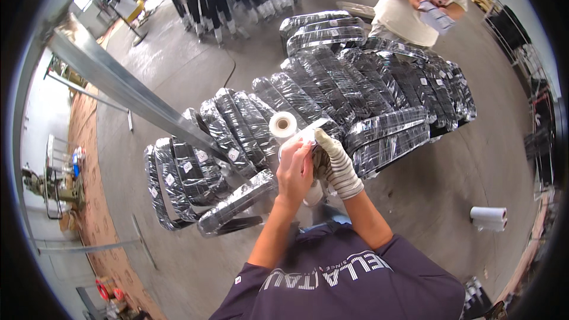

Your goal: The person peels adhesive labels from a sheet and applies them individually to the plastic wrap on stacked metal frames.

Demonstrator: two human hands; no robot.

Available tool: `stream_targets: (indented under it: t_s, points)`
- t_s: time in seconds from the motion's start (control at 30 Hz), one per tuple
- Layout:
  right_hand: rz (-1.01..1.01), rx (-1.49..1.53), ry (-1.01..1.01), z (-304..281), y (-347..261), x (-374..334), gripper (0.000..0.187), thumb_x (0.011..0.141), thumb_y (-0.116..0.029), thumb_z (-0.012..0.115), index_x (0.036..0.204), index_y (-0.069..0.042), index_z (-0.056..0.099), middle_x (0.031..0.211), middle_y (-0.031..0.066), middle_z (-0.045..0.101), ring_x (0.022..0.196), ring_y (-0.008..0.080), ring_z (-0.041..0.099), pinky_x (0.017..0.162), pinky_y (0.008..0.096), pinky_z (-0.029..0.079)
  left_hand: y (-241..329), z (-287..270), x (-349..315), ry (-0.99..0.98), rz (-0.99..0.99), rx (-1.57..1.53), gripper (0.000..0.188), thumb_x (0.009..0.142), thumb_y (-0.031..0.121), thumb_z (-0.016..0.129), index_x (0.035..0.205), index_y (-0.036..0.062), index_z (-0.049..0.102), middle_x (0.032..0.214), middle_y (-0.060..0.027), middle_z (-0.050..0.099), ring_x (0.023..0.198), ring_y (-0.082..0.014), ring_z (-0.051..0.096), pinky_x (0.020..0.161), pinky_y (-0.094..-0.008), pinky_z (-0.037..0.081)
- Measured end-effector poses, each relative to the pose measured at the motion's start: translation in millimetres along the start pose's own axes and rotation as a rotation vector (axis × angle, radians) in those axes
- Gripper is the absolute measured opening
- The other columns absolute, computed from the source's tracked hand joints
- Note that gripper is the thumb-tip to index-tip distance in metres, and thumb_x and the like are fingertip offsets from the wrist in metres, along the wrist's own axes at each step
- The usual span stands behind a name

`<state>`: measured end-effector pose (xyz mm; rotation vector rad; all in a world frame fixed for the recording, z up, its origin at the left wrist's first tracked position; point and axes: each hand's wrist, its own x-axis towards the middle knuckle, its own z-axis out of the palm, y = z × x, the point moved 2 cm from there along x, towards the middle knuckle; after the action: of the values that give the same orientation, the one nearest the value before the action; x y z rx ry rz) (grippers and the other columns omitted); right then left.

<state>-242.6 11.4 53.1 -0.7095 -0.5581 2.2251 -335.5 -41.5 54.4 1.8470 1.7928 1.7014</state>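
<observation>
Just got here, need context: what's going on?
The person's bare left hand pinches a small white piece, its kind unclear; the gloved right hand is close against it. A white roll stands just beyond, among film-wrapped black pieces laid in rows. Across them, a co-worker holds a pale item.

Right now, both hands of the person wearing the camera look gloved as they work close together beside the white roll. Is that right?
Not quite: only the right hand is gloved. The head view shows the left hand bare. The two are indeed close together beside the white roll.
</observation>
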Motion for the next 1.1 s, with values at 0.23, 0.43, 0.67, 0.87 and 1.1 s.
stream_targets:
  t_s: [0.23, 0.43, 0.67, 0.87, 1.1]
  points:
    - [0.180, -0.115, 0.018, -35, -23, 38, 0.016, 0.079, -0.020, 0.064, 0.081, -0.004, 0.063, 0.070, 0.0008, 0.060, 0.058, 0.0071, 0.056, 0.050, 0.0192, 0.043, -10, 34, 3, -0.070, 0.035, 0.151, 0.023, 0.071, -0.005, 0.061, 0.094, 0.0018, 0.057, 0.098, -0.0138, 0.057, 0.095, -0.0317, 0.057, 0.085, -0.0409, 0.045]
    - [0.165, -0.189, 0.157, -49, -8, 58, 0.013, 0.080, -0.016, 0.059, 0.081, -0.004, 0.063, 0.071, 0.0009, 0.060, 0.060, 0.0063, 0.055, 0.051, 0.0210, 0.045, -6, 33, 2, -0.061, -0.008, 0.151, 0.014, 0.071, -0.007, 0.059, 0.081, 0.0029, 0.056, 0.089, -0.0114, 0.056, 0.093, -0.0294, 0.056, 0.087, -0.0420, 0.043]
    - [0.027, -0.416, 0.161, -51, -36, 46, 0.019, 0.075, -0.018, 0.066, 0.078, -0.001, 0.059, 0.069, 0.0028, 0.059, 0.054, 0.0073, 0.053, 0.050, 0.0213, 0.045, -68, -37, 15, 0.340, -0.617, -0.174, 0.004, 0.080, 0.000, 0.055, 0.083, 0.0006, 0.053, 0.079, -0.0066, 0.057, 0.071, -0.0100, 0.052, 0.064, -0.0231, 0.043]
    - [0.248, -0.475, -0.029, -9, -4, 9, 0.029, 0.074, -0.024, 0.067, 0.085, 0.003, 0.063, 0.075, 0.0029, 0.061, 0.068, 0.0060, 0.053, 0.065, 0.0203, 0.043, -212, -43, 4, 0.063, -0.844, 0.158, 0.010, 0.078, 0.005, 0.059, 0.086, 0.0014, 0.055, 0.076, -0.0105, 0.062, 0.070, -0.0189, 0.060, 0.063, -0.0303, 0.046]
    - [0.340, -0.410, 0.080, 20, 12, -13, 0.024, 0.074, -0.021, 0.067, 0.078, 0.002, 0.064, 0.075, 0.0015, 0.060, 0.066, 0.0039, 0.051, 0.064, 0.0196, 0.042, -236, -31, 6, -0.009, -0.754, 0.371, 0.009, 0.076, 0.005, 0.060, 0.083, 0.0030, 0.056, 0.073, -0.0089, 0.062, 0.067, -0.0201, 0.061, 0.063, -0.0320, 0.047]
